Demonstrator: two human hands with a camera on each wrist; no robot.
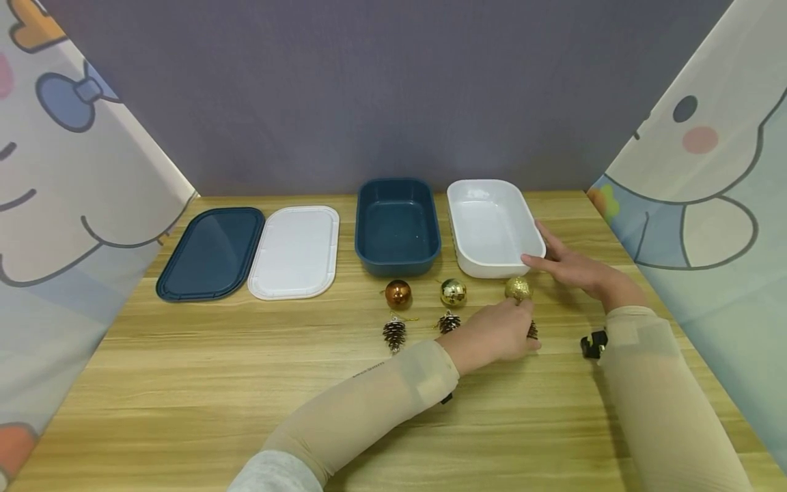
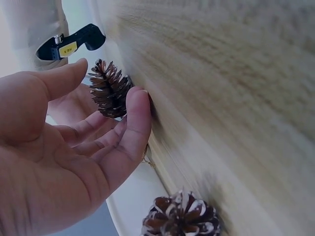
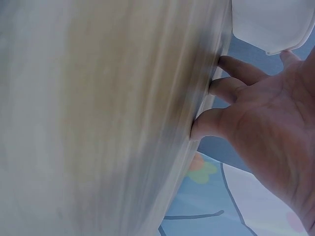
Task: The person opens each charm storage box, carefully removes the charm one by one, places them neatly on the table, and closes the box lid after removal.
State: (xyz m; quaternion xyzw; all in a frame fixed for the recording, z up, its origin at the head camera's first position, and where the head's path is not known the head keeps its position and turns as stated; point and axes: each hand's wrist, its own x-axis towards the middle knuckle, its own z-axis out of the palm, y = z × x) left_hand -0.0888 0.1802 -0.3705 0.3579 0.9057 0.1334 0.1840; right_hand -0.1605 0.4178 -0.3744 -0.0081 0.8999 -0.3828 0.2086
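My left hand (image 1: 501, 331) reaches across to the right-hand pine cone (image 2: 109, 89). In the left wrist view its thumb stands a little apart from the cone, and the bent fingers lie on the other side. A gold glitter ball (image 1: 519, 288) sits just beyond that hand's knuckles. With its fingers spread, my right hand (image 1: 572, 266) is at the near right corner of the white box (image 1: 492, 236). Its thumb touches the rim, and its other fingertips come down on the table in the right wrist view. Part of the cone is hidden by the left hand in the head view.
A dark blue box (image 1: 398, 225) stands left of the white one. Farther left lie a dark blue lid (image 1: 212, 253) and a white lid (image 1: 295, 253). Before the boxes are a copper ball (image 1: 398, 294), a shiny gold ball (image 1: 453, 292) and two pine cones (image 1: 395, 333).
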